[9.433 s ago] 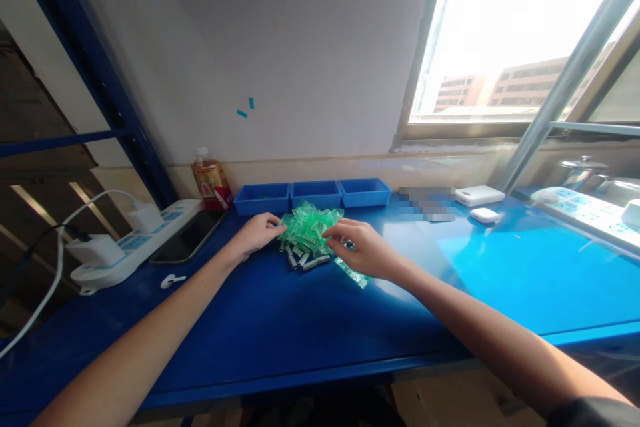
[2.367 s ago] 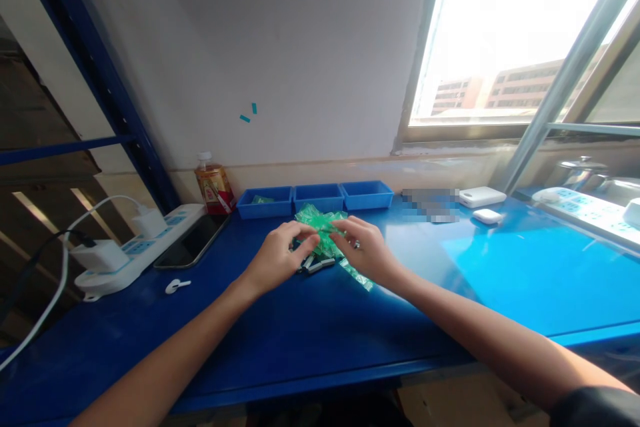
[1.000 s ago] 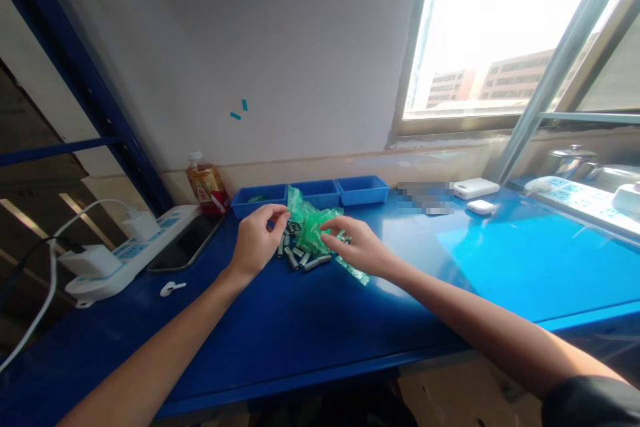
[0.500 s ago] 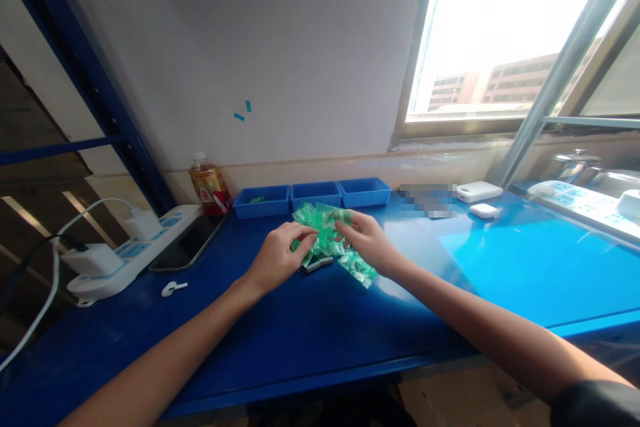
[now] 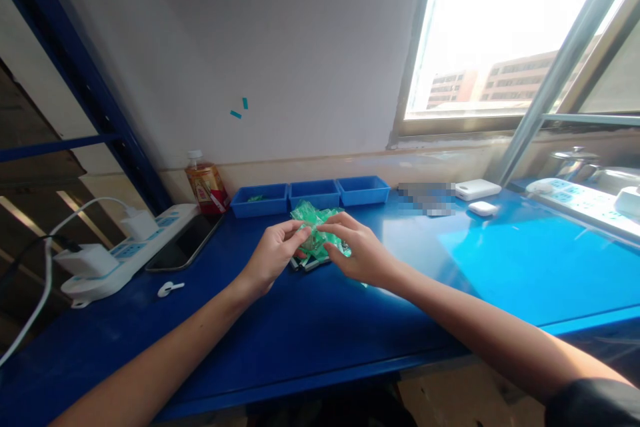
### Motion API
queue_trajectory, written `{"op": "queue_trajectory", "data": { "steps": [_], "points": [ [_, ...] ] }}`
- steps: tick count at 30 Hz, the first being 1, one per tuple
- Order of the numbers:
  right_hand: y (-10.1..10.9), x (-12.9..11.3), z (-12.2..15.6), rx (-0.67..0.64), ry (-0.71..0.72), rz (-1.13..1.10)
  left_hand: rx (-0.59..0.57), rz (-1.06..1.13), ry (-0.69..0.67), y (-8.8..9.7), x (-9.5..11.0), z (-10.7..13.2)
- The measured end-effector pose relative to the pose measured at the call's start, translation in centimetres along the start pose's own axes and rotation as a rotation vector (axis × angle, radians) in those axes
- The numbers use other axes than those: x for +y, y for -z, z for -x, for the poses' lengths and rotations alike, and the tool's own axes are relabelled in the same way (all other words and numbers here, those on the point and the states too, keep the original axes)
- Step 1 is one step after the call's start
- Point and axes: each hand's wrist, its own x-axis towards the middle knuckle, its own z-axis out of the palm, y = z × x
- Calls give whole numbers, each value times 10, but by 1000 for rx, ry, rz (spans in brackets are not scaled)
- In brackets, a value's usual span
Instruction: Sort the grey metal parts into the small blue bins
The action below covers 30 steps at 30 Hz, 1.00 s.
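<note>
Both hands meet over a loose heap of small green plastic bags point(image 5: 306, 212) on the blue table. My left hand point(image 5: 270, 255) is closed, its thumb and index finger pinching a small green plastic bag point(image 5: 314, 240) at the left side. From the right, my right hand point(image 5: 361, 252) reaches to that bag, its index fingertip at the bag's edge. The thumb and index finger are apart. Small dark and silvery cylindrical pieces point(image 5: 313, 265) lie just below the heap, partly hidden by the hands. What the pinched bag contains is too small to make out.
Three blue trays point(image 5: 314, 195) stand along the wall, the left one with green bits inside. A bottle point(image 5: 206, 185), a phone point(image 5: 183, 247), a power strip point(image 5: 127, 250) and a white earbud point(image 5: 170, 289) are at left. A white case point(image 5: 483, 209) is at right.
My right hand has come left and lower, closer to my left hand. The green bag it held up is now between both hands, pinched by the left. The view has shifted slightly.
</note>
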Motion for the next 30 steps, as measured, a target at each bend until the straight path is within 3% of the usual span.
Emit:
{"op": "queue_trajectory", "data": {
  "steps": [23, 30],
  "points": [
    [5, -6, 0, -39, 22, 189, -59, -39, 7, -7, -1, 6],
    [8, -4, 0, -100, 71, 165, -42, -194, -98, -4, -6, 4]
  ]
}}
